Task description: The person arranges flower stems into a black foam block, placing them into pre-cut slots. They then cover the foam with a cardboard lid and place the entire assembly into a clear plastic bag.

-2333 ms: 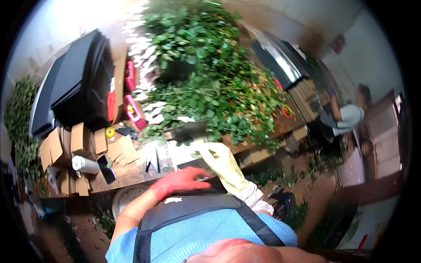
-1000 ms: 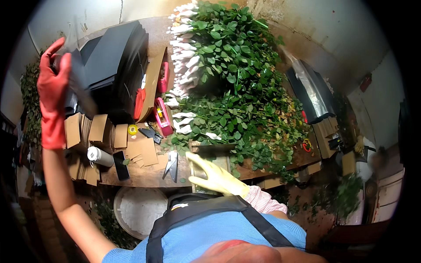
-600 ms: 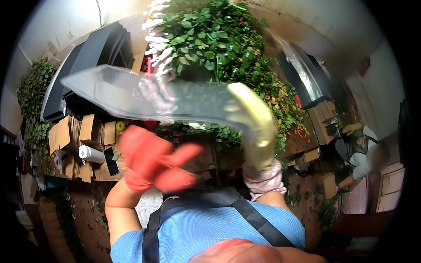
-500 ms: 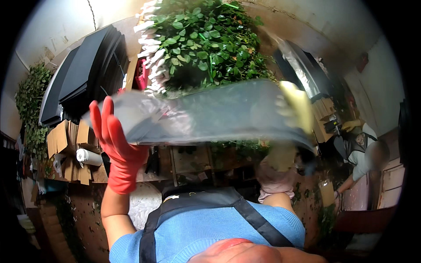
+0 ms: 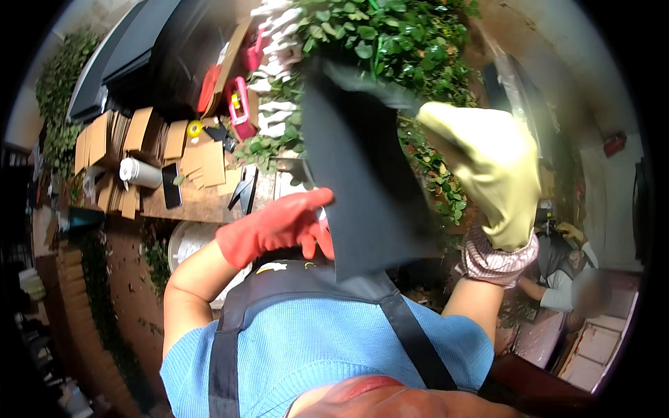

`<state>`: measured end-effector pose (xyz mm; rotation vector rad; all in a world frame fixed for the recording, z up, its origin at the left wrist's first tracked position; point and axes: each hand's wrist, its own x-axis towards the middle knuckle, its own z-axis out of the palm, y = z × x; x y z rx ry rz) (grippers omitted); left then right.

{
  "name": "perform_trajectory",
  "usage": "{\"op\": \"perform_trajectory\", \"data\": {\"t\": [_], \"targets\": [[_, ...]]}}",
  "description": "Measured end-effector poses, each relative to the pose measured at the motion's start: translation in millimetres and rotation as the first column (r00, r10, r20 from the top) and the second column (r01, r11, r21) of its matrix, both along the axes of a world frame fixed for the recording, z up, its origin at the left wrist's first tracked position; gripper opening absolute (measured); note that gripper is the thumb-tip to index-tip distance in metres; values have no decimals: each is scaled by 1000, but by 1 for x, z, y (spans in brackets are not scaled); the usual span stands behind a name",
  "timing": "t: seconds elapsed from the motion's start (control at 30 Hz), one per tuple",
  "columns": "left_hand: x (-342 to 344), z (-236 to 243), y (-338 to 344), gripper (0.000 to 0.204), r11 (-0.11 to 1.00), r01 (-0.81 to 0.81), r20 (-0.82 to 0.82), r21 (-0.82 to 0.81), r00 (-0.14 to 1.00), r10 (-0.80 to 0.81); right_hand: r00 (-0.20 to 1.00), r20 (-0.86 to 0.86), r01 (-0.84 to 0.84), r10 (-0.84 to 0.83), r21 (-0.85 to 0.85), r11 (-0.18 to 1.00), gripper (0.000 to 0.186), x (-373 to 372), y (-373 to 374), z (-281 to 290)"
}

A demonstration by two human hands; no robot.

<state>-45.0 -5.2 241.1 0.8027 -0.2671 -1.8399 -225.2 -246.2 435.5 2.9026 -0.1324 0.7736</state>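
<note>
A dark, bendy sheet, black and partly blurred, stands curved in front of my chest. My left hand, in a red rubber glove, has its fingers closed at the sheet's left edge. At the upper right edge, my right hand, in a pale yellow glove with a striped cuff, grips the sheet; its fingertips are partly hidden. Behind the sheet lies a large heap of leafy green stems, with white-wrapped ends along its left side.
On the wooden table at left are scissors, a phone, a white lidded cup, cardboard pieces and a tape roll. Black sheets are stacked behind. Another person works at far right.
The sheet has swung from lying wide across to standing upright and curved. My left hand has come inward from the left and closed at its edge; my right hand has come nearer. The view has shifted.
</note>
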Motion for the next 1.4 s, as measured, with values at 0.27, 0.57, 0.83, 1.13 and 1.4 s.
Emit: {"op": "perform_trajectory", "data": {"t": [0.27, 0.57, 0.83, 1.13, 1.4], "targets": [[44, -79, 47, 75, 896, 151, 300, 417, 908, -292, 674, -734, 55, 88, 168, 984, 7, 119, 21, -163], [71, -211, -13, 76, 820, 564, 977, -103, -98, 190, 832, -525, 10, 178, 335, 942, 29, 142, 38, -240], [61, -269, 0, 102, 858, 488, 854, -158, -369, 367, 802, -448, 180, 394, 811, 556, 33, 93, 61, -161], [60, -260, -2, 98, 870, 485, 881, -94, -366, 299, 739, -672, 268, 52, 362, 893, 34, 140, 38, -279], [59, -279, -3, 104, 855, 481, 895, -191, -272, 353, 402, -800, 85, 445, 517, 852, 56, 103, 124, -249]]}}
